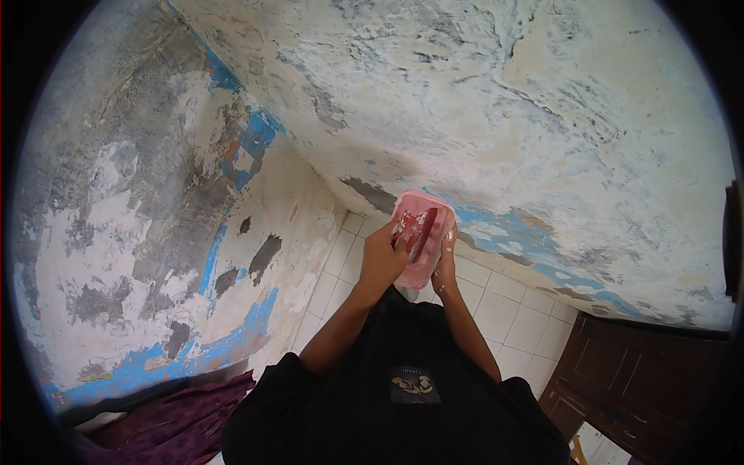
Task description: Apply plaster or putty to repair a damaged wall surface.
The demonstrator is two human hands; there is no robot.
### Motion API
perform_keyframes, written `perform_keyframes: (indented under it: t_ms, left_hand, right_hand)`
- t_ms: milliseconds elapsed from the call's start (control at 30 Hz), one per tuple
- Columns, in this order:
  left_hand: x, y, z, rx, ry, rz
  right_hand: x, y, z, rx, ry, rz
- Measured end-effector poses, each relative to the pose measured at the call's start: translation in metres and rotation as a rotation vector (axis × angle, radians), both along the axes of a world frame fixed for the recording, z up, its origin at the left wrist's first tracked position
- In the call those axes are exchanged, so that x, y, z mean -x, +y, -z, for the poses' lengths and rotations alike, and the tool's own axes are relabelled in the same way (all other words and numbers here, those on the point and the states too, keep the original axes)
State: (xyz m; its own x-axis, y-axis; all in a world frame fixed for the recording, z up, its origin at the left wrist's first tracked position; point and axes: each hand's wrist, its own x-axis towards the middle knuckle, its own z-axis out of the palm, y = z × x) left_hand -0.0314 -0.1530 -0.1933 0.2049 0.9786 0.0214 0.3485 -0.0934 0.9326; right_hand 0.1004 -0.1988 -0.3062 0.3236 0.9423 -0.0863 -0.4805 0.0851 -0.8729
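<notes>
A pink rectangular plastic tub (420,277), smeared with pale residue, is held in front of my body. My right hand (445,262), flecked with white, supports it along its right side, with the fingers closed around it and partly hidden behind. My left hand (383,260) reaches over the tub's left edge. Its thumb and fingers close on a red, white-spattered flat tool (410,223) that looks like a putty scraper. A long dark-red strip (427,232) lies slantwise in the tub; I cannot tell whether it belongs to the same tool.
Patchy walls with grey, white and blue areas rise on the left (139,194) and ahead (504,93), meeting in a corner. White floor tiles (496,316) show below. A dark wooden cabinet (620,380) stands at lower right, and purple cloth (186,422) lies at lower left.
</notes>
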Motion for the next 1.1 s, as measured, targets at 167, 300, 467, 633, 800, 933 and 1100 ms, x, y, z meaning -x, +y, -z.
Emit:
perform_keyframes:
  t_ms: [167, 300, 467, 633, 800, 933, 1100]
  left_hand:
    - [-0.009, -0.004, 0.017, -0.054, 0.043, 0.002]
    - [-0.004, -0.004, 0.013, 0.051, -0.041, 0.088]
    - [0.009, 0.004, 0.013, 0.238, -0.061, 0.178]
    - [0.009, 0.002, 0.033, 0.170, -0.075, 0.063]
    - [0.008, -0.003, 0.042, 0.157, 0.069, 0.144]
    - [0.015, -0.003, 0.044, 0.306, -0.245, 0.160]
    - [0.032, 0.005, 0.044, 0.400, -0.344, 0.156]
  right_hand:
    - [0.003, 0.003, -0.015, 0.000, 0.032, -0.028]
    - [0.001, 0.005, -0.023, -0.011, -0.070, -0.014]
    - [-0.003, 0.004, -0.016, 0.009, -0.088, -0.016]
    - [0.007, 0.000, -0.013, 0.030, -0.051, -0.048]
    - [0.007, -0.002, -0.007, 0.022, -0.112, -0.021]
    - [0.006, -0.002, -0.004, 0.043, -0.169, 0.015]
    - [0.009, -0.002, 0.002, 0.067, -0.152, 0.064]
